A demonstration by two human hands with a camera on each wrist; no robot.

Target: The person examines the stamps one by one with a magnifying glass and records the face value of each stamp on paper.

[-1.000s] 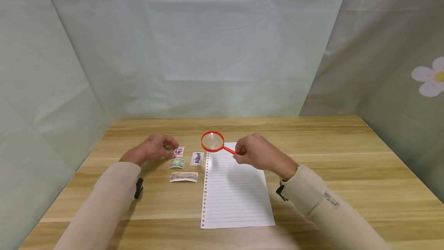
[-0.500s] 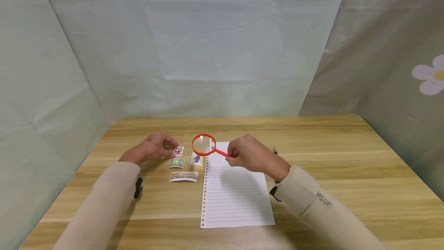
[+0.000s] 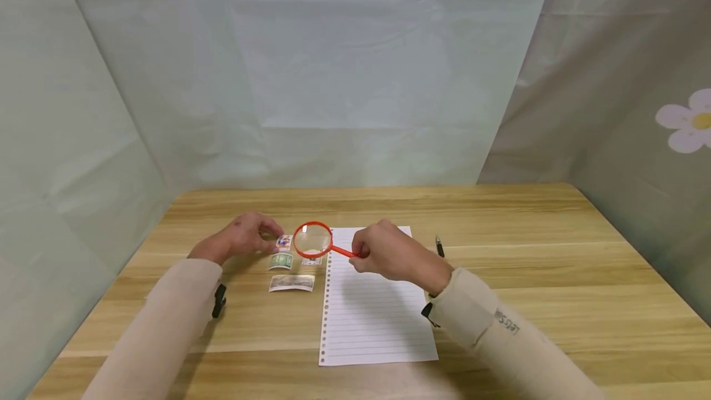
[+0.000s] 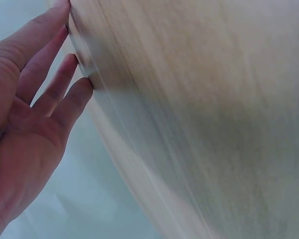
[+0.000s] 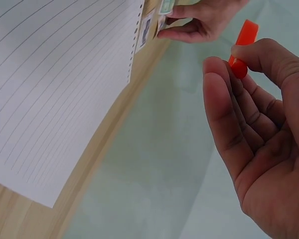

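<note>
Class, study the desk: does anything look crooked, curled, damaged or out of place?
Only small things. The long stamp nearest the person curls up at its ends instead of lying flat. A pen lies apart, beyond the lined sheet. Otherwise the stamps sit tidily beside the sheet, and the right hand holds the magnifying glass over them.

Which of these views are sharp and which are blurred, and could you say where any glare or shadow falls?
Head view: sharp, evenly lit; a small glint sits on the magnifying glass lens, and soft shadows lie under the sleeves. Left wrist view: the table is smeared by motion blur, though the left hand is fairly clear. Right wrist view: sharp on the lined paper and the right hand.
</note>
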